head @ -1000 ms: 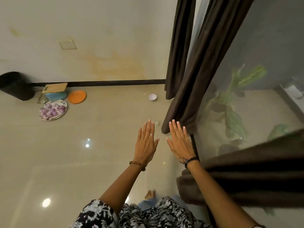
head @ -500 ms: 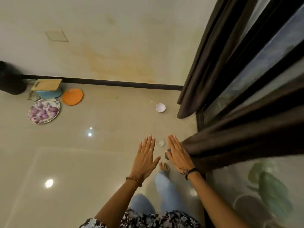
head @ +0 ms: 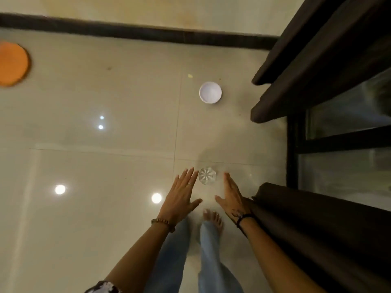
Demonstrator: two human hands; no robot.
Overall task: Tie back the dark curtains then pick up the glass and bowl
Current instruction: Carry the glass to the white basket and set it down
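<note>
You look finished with the dark curtains (head: 296, 98) at the frame's right; whether they are tied is not visible. The glass (head: 207, 175) at lower centre and bowl (head: 210, 92) above it both sit on the floor. Your left hand (head: 181, 197) and right hand (head: 231, 195) flank the glass, each grip spread wide, holding nothing.

One glass (head: 207, 175), one bowl (head: 210, 92), one orange plate (head: 12, 64), two hands (head: 181, 194).

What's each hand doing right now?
Left hand: open, empty, beside the glass.
Right hand: open, empty, on the glass's other side.
</note>
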